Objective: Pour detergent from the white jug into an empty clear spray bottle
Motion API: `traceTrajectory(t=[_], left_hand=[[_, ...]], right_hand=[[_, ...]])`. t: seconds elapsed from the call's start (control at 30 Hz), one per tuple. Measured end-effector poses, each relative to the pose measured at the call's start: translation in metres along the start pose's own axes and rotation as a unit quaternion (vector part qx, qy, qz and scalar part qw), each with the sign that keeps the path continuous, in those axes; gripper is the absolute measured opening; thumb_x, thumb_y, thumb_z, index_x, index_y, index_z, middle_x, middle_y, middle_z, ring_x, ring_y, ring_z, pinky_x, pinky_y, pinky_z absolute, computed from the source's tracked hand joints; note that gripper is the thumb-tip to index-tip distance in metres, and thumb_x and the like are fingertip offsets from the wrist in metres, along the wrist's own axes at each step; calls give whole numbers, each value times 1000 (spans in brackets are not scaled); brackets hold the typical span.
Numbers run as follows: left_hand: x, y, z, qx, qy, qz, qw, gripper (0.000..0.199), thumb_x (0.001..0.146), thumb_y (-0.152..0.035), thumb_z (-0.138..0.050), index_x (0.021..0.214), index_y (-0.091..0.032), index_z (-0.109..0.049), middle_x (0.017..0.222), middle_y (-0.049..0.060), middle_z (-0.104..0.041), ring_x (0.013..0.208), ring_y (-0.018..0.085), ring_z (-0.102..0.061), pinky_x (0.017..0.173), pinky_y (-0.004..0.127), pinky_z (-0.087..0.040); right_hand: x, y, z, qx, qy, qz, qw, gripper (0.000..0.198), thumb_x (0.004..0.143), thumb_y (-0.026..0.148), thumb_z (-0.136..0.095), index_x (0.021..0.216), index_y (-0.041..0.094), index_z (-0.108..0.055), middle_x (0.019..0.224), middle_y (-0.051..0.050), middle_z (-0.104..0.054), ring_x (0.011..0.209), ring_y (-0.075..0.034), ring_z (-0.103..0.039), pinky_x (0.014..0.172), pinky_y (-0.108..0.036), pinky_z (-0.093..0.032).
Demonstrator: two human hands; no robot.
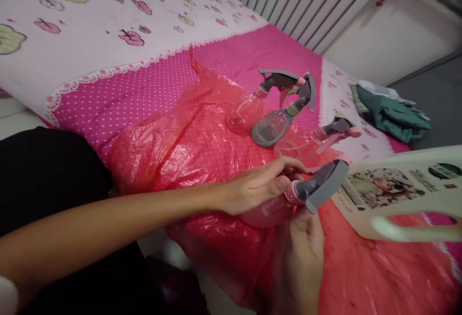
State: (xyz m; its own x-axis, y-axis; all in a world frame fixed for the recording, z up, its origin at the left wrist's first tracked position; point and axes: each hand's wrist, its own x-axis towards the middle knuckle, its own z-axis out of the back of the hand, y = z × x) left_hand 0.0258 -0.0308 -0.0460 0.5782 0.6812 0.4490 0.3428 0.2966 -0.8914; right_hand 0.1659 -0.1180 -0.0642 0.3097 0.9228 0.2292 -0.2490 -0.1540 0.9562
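Observation:
A clear pink spray bottle (pixel 266 215) with a grey trigger head is tilted between my two hands, its head pointing to the upper right. My left hand (pixel 258 187) has its fingers and thumb closed around the pink collar and trigger area. From below, my right hand (pixel 305 238) grips the bottle near its neck; its fingers are partly hidden behind the bottle. Just beyond stand two more pink spray bottles, one at the back (pixel 243 113) and one at the right (pixel 298 145), with a grey spray bottle (pixel 271 128) between them.
A red plastic sheet or bag (pixel 173 146) lies under the bottles on a bed with a pink patterned cover (pixel 122 88). At the right is a large cream jug (pixel 429 199) with a handle and label. Folded clothes (pixel 397 112) sit near the slatted headboard (pixel 288 2).

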Motion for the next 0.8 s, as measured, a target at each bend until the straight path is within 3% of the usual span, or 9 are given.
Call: traceTrajectory(t=[0.2, 0.43, 0.63, 0.8], left_hand=[[0, 2, 0, -8, 1, 17, 1000, 61, 107, -74, -38, 142, -24, -49, 135, 14, -59, 125, 28, -61, 109, 43, -48], [1, 1, 1, 9, 1, 23, 1000, 52, 109, -68, -44, 138, -26, -50, 133, 13, -63, 127, 27, -61, 112, 45, -47], [1, 3, 1, 6, 3, 15, 1000, 45, 112, -60, -43, 141, -26, -46, 141, 14, -59, 133, 27, -59, 115, 45, -45], [0, 3, 0, -23, -8, 11, 1000, 52, 111, -62, -43, 146, -24, -41, 145, 16, -56, 140, 28, -55, 116, 45, -44]], right_hand=[[2, -1, 2, 34, 10, -20, 999, 55, 100, 57, -66, 131, 12, -66, 130, -15, -58, 131, -22, -58, 120, -44, -49], [4, 8, -16, 82, -88, 27, 992, 53, 92, 49, -80, 118, 13, -52, 127, -9, -61, 113, -13, -65, 101, -23, -54], [9, 15, -2, 38, 1, 13, 999, 54, 99, 56, -70, 132, 15, -61, 141, -12, -56, 133, -19, -59, 115, -33, -51], [15, 17, 8, -26, 15, 34, 999, 53, 99, 61, -67, 124, 14, -72, 145, -13, -52, 139, -24, -54, 123, -44, -46]])
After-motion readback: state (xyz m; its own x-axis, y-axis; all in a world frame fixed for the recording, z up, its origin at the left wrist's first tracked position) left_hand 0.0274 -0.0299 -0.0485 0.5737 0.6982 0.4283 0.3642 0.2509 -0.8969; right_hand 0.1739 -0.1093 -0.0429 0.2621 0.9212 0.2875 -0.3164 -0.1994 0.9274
